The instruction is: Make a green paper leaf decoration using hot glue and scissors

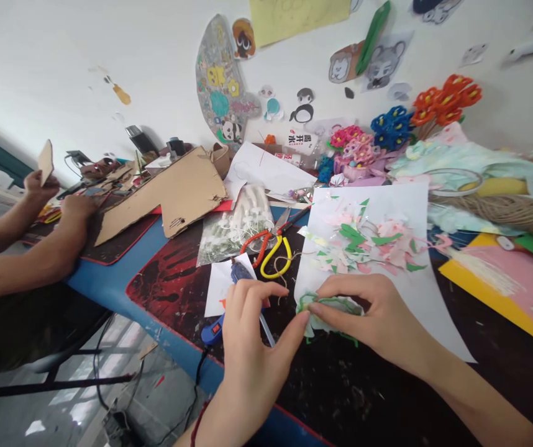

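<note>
Green-and-white crumpled piece [343, 303]: 1 item, being shaped or worked by the fingers, by all appearance.
Location: above the dark mat [350, 379], at the near edge of the white sheet [420, 295] bearing pink and green scraps [397, 242]. Right hand [382, 316]: thumb and index finger pinching the piece, forearm slanting in from lower right. Left hand [252, 341]: thumb and index finger spread apart, index arched above, thumb tip at the piece's left end, contact uncertain; forearm rising from below. Next move, as judged: calls for a steady right pinch and a light left-hand grip on the free end.
</note>
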Demonstrator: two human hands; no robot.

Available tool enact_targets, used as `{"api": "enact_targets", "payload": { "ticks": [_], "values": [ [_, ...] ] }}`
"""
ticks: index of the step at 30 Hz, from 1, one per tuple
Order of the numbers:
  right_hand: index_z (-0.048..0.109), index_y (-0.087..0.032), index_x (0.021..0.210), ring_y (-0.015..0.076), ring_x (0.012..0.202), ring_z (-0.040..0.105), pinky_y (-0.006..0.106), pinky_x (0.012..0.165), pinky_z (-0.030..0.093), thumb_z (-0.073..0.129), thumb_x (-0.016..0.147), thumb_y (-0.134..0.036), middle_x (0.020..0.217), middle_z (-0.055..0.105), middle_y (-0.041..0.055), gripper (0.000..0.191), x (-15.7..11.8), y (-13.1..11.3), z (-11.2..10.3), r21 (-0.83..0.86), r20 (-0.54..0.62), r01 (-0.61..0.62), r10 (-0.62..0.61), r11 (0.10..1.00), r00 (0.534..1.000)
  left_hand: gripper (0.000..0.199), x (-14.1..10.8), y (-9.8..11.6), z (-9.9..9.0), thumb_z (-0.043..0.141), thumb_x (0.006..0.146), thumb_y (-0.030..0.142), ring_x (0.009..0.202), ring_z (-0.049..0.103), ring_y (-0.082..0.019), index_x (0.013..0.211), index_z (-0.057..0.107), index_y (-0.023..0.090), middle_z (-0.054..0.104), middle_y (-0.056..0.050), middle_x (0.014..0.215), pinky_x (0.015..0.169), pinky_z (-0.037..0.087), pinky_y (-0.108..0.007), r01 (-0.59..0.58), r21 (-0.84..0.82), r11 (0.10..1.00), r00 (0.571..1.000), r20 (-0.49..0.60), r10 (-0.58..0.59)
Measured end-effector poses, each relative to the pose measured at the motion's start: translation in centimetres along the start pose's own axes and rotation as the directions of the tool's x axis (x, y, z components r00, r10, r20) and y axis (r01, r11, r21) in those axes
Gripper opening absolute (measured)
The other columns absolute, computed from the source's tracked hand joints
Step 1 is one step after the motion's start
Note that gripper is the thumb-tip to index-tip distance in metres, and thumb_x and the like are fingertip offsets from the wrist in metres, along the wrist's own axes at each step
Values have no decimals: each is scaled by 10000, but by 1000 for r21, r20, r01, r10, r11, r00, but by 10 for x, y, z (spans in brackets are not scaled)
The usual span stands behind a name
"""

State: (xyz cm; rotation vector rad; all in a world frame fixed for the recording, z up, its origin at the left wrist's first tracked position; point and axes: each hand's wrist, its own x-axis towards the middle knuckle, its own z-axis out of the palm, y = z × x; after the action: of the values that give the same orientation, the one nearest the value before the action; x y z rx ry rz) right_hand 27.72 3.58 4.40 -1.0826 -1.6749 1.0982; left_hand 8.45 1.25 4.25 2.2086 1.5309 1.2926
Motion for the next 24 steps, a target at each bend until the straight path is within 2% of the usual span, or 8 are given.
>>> {"api": "enact_targets", "payload": {
  "ticks": [2,4,13,24],
  "values": [
    [743,-217,766,128,664,619,246,628,442,717,879,-277,724,713,-19,131,0,0,0,-13,0,14,-14,1000,1000,143,-1,-1,-1,737,870,173,804,514,-176,923,612,219,593,-3,861,713,412,-300,-48,20,999,999,5,48],
    [740,-216,768,122,660,618,241,624,442,714,880,-262,724,712,-22,124,0,1,1,-29,1,32,-32,999,999,128,-1,1,1,724,878,145,787,506,-171,891,618,216,592,4,828,705,401,-296,-64,13,998,998,0,64],
    [740,-210,782,111,664,637,225,631,461,708,899,-269,734,725,-25,135,2,0,0,-67,1,60,-61,996,998,160,-1,8,5,673,873,34,763,488,-151,867,637,189,578,6,798,700,381,-284,-79,-48,996,997,-27,78],
    [742,-212,786,117,673,650,230,634,474,717,886,-235,747,738,-24,105,1,-2,0,-54,-14,58,-59,997,998,160,1,8,5,641,879,35,765,493,-150,854,613,191,571,9,799,707,381,-294,-82,-81,993,997,6,83]
  ]
}}
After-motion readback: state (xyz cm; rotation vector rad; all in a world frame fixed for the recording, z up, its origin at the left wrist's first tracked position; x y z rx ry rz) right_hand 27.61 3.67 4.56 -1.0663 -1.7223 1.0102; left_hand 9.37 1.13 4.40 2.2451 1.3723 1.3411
